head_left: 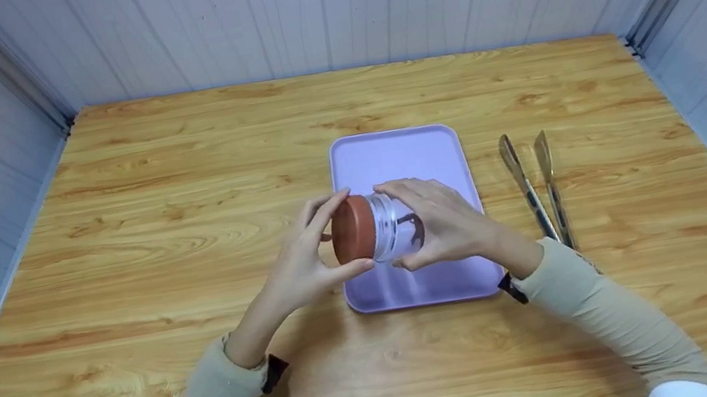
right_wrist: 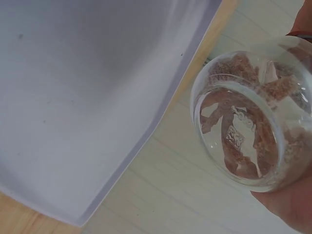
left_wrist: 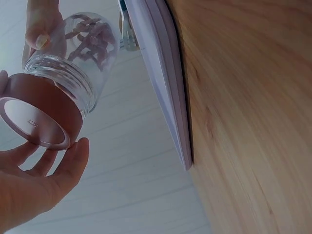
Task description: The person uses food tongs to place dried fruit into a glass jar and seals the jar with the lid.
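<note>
A clear glass jar [head_left: 395,227] is held tilted on its side above the lavender tray [head_left: 397,154]. Brown dried strips [right_wrist: 239,141] lie inside it, seen through the base in the right wrist view. My left hand [head_left: 306,258] grips the reddish-brown lid [head_left: 353,229] between thumb and fingers. Around the glass body curls my right hand [head_left: 445,222]. In the left wrist view the lid [left_wrist: 44,109] sits at the jar's mouth, with the threaded glass neck [left_wrist: 63,73] showing beside it.
Metal tongs [head_left: 552,192] lie on the wooden table [head_left: 177,186] right of the tray, partly behind the right forearm. Pale panelled walls [head_left: 320,8] stand at the back and both sides of the table.
</note>
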`<state>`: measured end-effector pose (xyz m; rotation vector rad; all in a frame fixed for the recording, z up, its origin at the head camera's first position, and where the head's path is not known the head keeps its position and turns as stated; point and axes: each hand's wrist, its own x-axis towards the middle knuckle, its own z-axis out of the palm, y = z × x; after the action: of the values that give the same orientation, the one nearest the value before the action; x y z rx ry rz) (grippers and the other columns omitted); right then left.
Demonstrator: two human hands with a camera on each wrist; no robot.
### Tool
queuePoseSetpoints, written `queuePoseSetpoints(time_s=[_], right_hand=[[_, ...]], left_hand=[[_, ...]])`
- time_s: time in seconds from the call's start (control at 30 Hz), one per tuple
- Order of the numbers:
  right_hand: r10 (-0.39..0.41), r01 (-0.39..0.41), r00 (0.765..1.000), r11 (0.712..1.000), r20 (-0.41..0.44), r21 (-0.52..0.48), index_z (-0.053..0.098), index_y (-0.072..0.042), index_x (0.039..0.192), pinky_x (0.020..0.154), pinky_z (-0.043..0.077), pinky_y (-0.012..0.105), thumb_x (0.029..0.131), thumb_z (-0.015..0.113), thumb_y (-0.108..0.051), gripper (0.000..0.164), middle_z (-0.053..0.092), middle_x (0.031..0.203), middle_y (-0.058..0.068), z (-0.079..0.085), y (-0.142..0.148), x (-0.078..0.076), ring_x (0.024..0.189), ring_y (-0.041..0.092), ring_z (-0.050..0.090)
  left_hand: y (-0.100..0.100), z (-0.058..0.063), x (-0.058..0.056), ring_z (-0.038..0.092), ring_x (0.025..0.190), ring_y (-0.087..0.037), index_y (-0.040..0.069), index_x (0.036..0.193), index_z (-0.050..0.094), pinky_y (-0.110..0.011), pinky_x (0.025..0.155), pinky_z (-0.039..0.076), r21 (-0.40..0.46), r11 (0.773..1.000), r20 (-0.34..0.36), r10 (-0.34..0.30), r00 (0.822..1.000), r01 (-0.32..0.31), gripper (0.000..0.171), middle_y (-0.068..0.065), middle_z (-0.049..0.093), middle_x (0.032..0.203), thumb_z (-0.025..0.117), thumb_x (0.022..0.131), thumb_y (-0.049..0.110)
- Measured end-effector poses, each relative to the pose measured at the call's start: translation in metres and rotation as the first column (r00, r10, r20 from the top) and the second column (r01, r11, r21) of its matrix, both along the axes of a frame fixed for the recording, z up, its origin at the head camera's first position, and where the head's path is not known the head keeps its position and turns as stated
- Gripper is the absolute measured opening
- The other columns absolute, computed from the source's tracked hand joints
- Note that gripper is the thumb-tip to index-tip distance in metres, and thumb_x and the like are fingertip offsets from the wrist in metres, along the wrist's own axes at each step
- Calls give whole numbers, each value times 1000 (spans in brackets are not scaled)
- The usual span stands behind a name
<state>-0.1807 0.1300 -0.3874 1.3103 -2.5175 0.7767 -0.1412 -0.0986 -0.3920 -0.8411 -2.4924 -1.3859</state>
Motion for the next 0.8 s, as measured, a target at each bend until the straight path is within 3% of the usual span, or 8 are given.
queuePoseSetpoints(time_s=[0.23, 0.47, 0.8], right_hand=[[20, -20, 1000, 1000, -19, -9, 41, -6, 127, 79, 40, 37, 55, 74, -45, 88, 48, 120, 4, 1, -3, 1, 104, 16, 45], [20, -20, 1000, 1000, -24, -13, 41, -5, 126, 76, 41, 36, 54, 74, -46, 88, 48, 118, 2, 1, -5, 2, 101, 15, 46], [12, -12, 999, 1000, -38, -2, 42, -4, 125, 74, 42, 36, 56, 72, -48, 87, 48, 120, 2, 0, -5, 2, 104, 14, 46]], left_hand=[[4, -1, -1, 41, 103, -12, 11, 132, 34, -22, 74, 46, 1, 1000, -3, 8, 1000, -8, 83, -3, 42, 116, 76, 66, 39], [7, -2, -2, 42, 103, -11, 12, 130, 37, -24, 74, 46, -26, 999, -6, 25, 1000, -25, 81, -2, 42, 117, 77, 65, 39], [10, -4, -2, 42, 105, -11, 12, 130, 37, -21, 76, 45, -20, 1000, -25, -4, 1000, 3, 81, -2, 40, 119, 75, 65, 42]])
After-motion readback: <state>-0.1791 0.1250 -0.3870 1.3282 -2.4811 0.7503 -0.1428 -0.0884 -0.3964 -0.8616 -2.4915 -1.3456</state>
